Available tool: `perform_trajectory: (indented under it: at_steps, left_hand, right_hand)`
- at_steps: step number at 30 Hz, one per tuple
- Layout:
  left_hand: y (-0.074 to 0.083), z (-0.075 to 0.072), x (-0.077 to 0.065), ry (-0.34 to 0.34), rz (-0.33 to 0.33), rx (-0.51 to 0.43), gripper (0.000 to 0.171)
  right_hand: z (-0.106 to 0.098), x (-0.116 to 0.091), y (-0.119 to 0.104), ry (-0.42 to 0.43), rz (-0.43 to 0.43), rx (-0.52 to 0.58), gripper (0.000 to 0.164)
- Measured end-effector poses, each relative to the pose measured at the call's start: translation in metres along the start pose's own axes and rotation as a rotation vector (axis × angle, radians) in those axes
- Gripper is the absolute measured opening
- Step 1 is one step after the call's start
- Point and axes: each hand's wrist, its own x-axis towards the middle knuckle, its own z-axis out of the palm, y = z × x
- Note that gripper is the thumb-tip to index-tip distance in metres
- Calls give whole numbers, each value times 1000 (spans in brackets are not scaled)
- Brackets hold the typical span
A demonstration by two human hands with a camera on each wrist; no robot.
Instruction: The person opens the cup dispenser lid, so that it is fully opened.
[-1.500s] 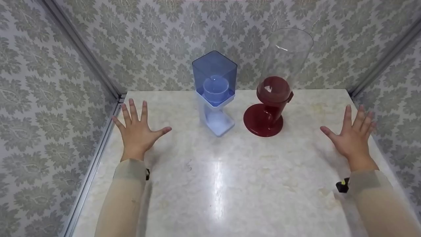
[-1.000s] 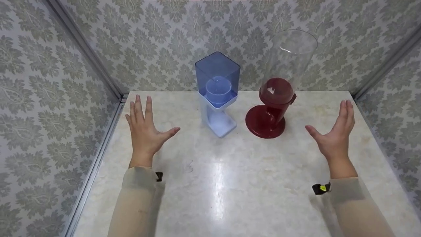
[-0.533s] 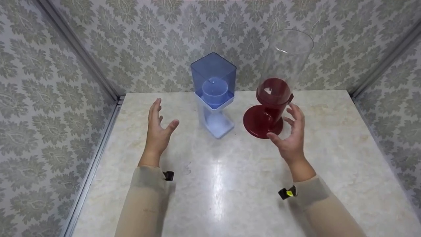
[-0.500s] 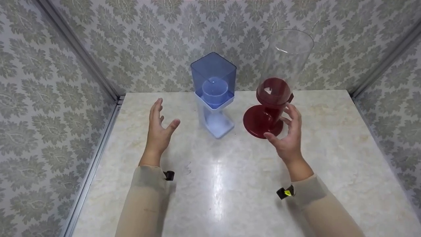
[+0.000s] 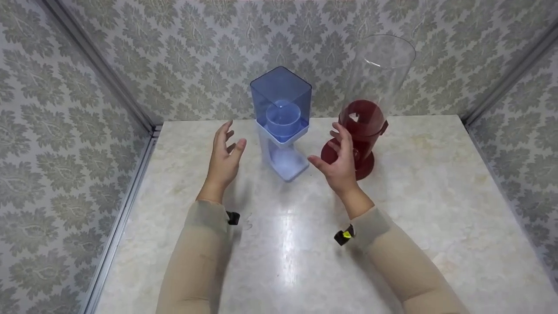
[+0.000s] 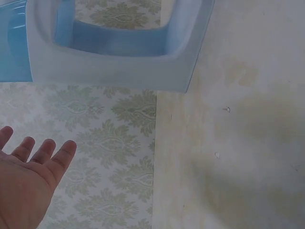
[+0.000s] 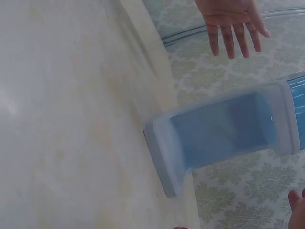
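A blue dispenser (image 5: 285,126) stands upright near the back of the table, with a clear-blue five-sided hopper over a pale base. My left hand (image 5: 224,163) is held to its left, fingers loosely bent and thumb apart, touching nothing. On the other side my right hand (image 5: 340,170) has its thumb spread toward the pale base; a gap shows between them. Behind the right hand a red dispenser (image 5: 365,146) with a tall clear cylinder is partly hidden. The right wrist view has the left hand (image 7: 228,24) across from the blue dispenser (image 7: 219,133).
A pale marbled table (image 5: 283,253) lies under everything. Patterned walls (image 5: 196,56) close off the back and both sides, with a metal rail (image 5: 117,218) along the left edge. Black wrist cameras (image 5: 342,235) stick out from the sleeves.
Both hands have come inward from the table's sides toward the blue dispenser. The right has crossed in front of the red one. Fingers have gone from widely spread to loosely bent. Neither dispenser has moved.
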Motion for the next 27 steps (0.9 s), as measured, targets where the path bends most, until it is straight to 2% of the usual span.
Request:
perform_trajectory:
  at_steps: [5, 10, 13, 18, 22, 27]
  left_hand:
    - [4, 15, 18, -53, -32, -57, 75]
    - [2, 24, 28, -77, -81, -84, 78]
    - [-1, 30, 34, -94, -80, -126, 77]
    - [-7, 38, 44, -125, -63, -177, 66]
    - [-12, 41, 44, -99, -80, -159, 58]
    - [-21, 41, 45, -49, -108, -126, 59]
  right_hand:
    - [17, 12, 6, 5, 75, 12, 136]
    - [38, 23, 11, -29, 105, -43, 144]
    - [48, 30, 11, -40, 113, -99, 144]
    - [62, 38, 9, -28, 139, -105, 133]
    - [69, 39, 11, -29, 134, -103, 126]
    - [71, 41, 11, -3, 115, -115, 119]
